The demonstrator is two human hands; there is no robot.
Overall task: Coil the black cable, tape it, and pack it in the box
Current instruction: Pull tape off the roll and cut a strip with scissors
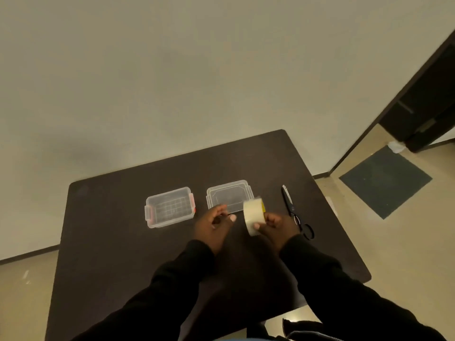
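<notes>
The step in hand looks like the taping: the right hand [275, 223] is clamped around a roll of pale, cream-coloured adhesive tape [253, 215], held on edge above the dark brown surface [110, 242], thumb on the near rim. The left hand [214, 222] is curled with its fingers drawn together, and a thin dark line shows just past its fingertips, between the two hands. That may be the black cable [227, 214], but most of it is hidden inside the fist, so I cannot tell how neatly it is coiled or whether the hand truly grips it.

To do this well, the loose end of the tape should be found and peeled with the roll kept steady, a short strip drawn out, and the coil pinched flat so its loops do not spring apart while the strip is wrapped round. The black-handled scissors [294, 212] lie just right of the right hand, close enough to cut the strip.

The clear plastic box with red latches [170, 206] stands open beyond and to the left of the left hand, near but apart from it. Its clear lid [230, 194] lies flat beside it, just beyond both hands, partly behind the roll.
</notes>
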